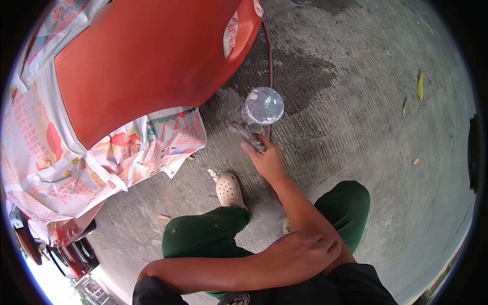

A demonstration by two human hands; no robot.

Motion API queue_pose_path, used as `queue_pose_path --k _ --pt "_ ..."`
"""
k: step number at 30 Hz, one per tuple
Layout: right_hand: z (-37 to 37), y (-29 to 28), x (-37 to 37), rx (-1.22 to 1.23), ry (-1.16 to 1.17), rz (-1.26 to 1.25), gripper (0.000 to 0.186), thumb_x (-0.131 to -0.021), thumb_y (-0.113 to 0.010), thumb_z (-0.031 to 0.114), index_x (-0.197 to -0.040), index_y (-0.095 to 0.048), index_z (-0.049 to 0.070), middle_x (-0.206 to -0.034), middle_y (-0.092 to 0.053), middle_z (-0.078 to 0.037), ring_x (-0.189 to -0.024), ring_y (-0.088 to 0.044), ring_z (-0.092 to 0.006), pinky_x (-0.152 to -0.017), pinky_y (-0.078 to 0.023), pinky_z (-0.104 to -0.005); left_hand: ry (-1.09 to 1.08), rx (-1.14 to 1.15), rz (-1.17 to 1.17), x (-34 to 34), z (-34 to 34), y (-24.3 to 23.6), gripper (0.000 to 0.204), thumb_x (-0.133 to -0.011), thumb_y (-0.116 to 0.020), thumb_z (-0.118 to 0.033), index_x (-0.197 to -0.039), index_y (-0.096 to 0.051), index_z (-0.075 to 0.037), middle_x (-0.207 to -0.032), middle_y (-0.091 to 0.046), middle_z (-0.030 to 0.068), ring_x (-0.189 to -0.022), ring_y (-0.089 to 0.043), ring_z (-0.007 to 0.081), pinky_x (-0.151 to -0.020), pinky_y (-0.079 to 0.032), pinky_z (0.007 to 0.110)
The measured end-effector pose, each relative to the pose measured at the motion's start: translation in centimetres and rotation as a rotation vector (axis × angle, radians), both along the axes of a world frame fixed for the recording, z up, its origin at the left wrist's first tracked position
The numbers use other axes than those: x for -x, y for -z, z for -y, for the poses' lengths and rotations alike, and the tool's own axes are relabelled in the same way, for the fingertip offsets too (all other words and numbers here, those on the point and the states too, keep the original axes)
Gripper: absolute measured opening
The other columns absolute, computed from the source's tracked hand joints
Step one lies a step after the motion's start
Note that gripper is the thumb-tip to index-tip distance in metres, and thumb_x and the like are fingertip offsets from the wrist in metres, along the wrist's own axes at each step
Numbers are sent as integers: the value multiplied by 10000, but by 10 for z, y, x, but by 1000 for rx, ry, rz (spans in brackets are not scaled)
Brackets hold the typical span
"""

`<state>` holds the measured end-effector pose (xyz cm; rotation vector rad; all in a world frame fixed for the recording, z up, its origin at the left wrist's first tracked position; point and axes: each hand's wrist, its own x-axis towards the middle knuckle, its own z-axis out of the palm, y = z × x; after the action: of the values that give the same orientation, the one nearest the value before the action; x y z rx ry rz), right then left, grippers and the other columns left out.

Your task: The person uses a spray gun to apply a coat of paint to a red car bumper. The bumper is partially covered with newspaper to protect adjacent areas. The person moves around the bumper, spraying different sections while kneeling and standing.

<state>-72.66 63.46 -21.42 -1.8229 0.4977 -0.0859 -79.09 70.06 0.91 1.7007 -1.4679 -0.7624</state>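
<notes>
My right hand (267,157) is closed on a spray gun (246,134) with a round, paint-marked cup (263,108) at its top, held low over the concrete beside the car's red body panel (142,61). The gun's tip is slightly blurred. My left arm lies across my body, and my left hand (310,251) rests with curled fingers on my right forearm. Around the panel, printed masking paper (71,173) is taped over the neighbouring parts, and it hangs down below the panel's curved lower edge.
A thin reddish hose (269,56) runs along the textured concrete (386,127), beneath the cup and my arm. Dry leaves (421,86) lie at the right. My clog (230,190) stands below the masking paper. Other vehicles (79,256) show at the lower left rim.
</notes>
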Motion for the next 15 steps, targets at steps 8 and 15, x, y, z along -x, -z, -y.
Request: queue_pose_path --k 8,15 --pt "-19 22 -3 -524 168 -144 544 -948 -689 560 -1155 -707 57 -770 -694 -46 -565 -619 -120 -540 -502 -319 -189 -67 416 19 -3 -2 416 -771 -717 -145 -1176 -703 -49 -834 -563 -10 -679 -596 88 -533 -496 214" --pt "-6 43 2 -481 192 -104 629 -919 -693 608 -1215 -696 53 -808 -735 -134 -734 -724 -258 -692 -556 -403 -114 -243 377 27 -8 15 412 -842 -780 -169 -1219 -692 -28 -830 -598 27 -670 -617 156 -572 -507 285"
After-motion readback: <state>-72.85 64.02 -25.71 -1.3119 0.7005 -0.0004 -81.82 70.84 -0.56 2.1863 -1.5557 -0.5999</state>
